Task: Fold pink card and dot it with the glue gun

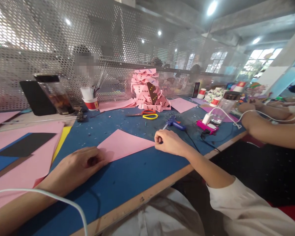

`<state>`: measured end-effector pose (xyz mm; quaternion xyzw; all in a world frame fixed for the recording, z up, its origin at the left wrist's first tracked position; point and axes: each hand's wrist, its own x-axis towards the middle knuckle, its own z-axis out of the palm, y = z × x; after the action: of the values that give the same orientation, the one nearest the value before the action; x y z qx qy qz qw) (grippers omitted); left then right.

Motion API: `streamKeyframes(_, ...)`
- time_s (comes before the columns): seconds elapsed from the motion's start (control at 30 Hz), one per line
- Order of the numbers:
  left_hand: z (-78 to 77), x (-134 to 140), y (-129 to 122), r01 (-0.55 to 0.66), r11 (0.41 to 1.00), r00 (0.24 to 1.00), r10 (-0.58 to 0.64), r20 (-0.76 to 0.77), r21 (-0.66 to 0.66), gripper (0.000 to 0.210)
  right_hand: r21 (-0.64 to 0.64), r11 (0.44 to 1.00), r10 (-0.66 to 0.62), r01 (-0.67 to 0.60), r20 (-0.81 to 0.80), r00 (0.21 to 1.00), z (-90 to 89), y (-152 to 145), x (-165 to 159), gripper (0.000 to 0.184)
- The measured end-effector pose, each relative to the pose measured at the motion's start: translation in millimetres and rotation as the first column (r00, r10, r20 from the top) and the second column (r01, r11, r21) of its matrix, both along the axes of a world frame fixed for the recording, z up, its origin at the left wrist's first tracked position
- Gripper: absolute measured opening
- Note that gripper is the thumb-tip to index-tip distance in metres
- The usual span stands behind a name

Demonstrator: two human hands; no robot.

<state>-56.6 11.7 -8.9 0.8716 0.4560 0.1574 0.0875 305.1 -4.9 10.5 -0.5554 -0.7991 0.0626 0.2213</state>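
Observation:
A sheet of pink paper (124, 144) lies on the blue table top (135, 177) between my two hands. My left hand (82, 164) rests at its left edge, fingers curled and closed on the paper there. At the right corner, my right hand (168, 141) pinches the paper's tip between thumb and fingers. Just beyond that hand lies a blue glue gun (174, 123). Scissors (147, 114) with red and yellow handles are farther back. Behind them stands a heap of folded pink paper pieces (147, 90) with dark dots.
Pink sheets (22, 164) with blue and black pieces lie at left. Along the back are a lidded jar (60, 98), a black tablet-like panel (36, 100) and a paper cup (90, 103). At right, a pink power strip (207, 127) trails cables. A co-worker's arm (267, 127) rests beyond it.

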Motion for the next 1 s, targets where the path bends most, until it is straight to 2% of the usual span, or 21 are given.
streamKeyframes(0.5, -1.9, -2, 2, -0.009, 1.0, 1.0, 0.009, -0.011, -0.002, 0.045, -0.032, 0.999, 0.041, -0.043, -0.055, 0.998, 0.6, -1, 5, 0.013)
streamKeyframes(0.63, -2.0, -1, 2, -0.012, 1.0, 1.0, 0.012, -0.005, -0.012, 0.046, 0.097, 0.988, 0.14, -0.124, -0.177, 0.974, 5.1, -2, 1, 0.024)
streamKeyframes(0.73, -1.2, -1, 2, -0.003, 1.0, 1.0, 0.003, 0.007, -0.017, 0.045, 0.169, 0.965, 0.235, -0.201, -0.216, 0.948, 7.6, -2, -4, 0.022)
streamKeyframes(0.87, 1.4, 1, 0, -0.007, 1.0, 1.0, 0.007, 0.026, -0.014, 0.041, 0.165, 0.942, 0.316, -0.292, -0.15, 0.937, 14.8, -3, -13, 0.019)
streamKeyframes(1.0, 6.2, 4, -5, 0.016, 1.0, 0.997, -0.018, 0.076, 0.025, 0.041, 0.124, 0.904, 0.416, -0.409, -0.029, 0.909, 29.8, -2, -38, 0.015)
